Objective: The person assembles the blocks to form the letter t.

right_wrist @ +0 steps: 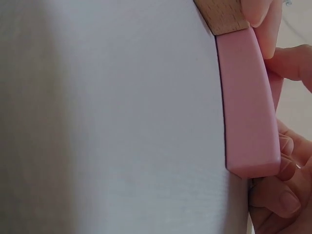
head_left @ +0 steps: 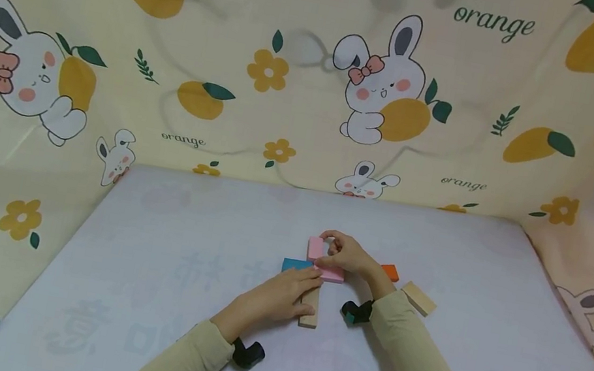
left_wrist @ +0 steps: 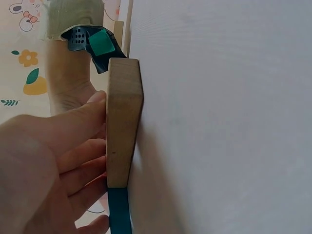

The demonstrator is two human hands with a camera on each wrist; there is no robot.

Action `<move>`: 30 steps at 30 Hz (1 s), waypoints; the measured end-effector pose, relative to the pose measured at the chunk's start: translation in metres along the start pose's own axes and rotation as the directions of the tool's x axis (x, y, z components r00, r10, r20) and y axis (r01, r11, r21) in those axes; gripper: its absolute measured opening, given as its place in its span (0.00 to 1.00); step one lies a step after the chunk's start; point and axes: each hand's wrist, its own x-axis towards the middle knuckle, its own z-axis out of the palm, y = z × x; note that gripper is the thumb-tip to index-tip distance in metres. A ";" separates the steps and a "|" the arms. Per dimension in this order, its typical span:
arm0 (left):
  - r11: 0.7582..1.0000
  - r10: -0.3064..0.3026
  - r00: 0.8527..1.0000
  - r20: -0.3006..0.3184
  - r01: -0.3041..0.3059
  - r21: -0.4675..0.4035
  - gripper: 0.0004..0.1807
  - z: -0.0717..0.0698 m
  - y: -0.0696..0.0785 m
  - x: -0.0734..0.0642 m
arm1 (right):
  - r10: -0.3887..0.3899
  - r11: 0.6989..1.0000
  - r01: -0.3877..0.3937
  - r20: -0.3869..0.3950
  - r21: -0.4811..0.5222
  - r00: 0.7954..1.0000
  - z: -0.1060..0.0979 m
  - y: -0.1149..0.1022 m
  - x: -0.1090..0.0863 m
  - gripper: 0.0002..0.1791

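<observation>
Four-armed cross of flat blocks on the table: a wooden block (head_left: 310,310) toward me, a blue block (head_left: 295,265) left, a pink block (head_left: 330,275) right and a second pink block (head_left: 315,249) at the far side. My left hand (head_left: 278,292) rests over the middle, its fingers stretched out; thumb and fingertips touch the tops of the wooden and blue blocks in the left wrist view. With thumb and index finger, my right hand (head_left: 347,253) pinches the far pink block by its two ends. The right pink block (right_wrist: 247,105) meets the wooden block's corner in the right wrist view.
An orange block (head_left: 390,272) lies behind my right wrist, and another wooden block (head_left: 419,298) is to the right of it. Black wrist cameras (head_left: 248,354) hang under both sleeves. A patterned cloth (head_left: 303,80) rises behind the white table (head_left: 177,323).
</observation>
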 end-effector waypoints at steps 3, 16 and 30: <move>1.000 -0.003 1.000 0.002 0.003 -0.002 0.32 0.000 -0.001 0.000 | 0.000 1.000 0.000 0.006 -0.004 1.000 -0.001 -0.002 0.000 0.31; 1.000 0.000 1.000 0.011 0.000 -0.005 0.32 0.001 -0.002 0.001 | 0.014 1.000 -0.014 0.027 -0.006 1.000 -0.002 0.001 0.000 0.32; 1.000 -0.007 1.000 0.009 0.007 -0.005 0.33 0.000 -0.001 0.000 | 0.020 0.998 -0.018 0.030 -0.063 0.999 -0.002 -0.003 0.001 0.29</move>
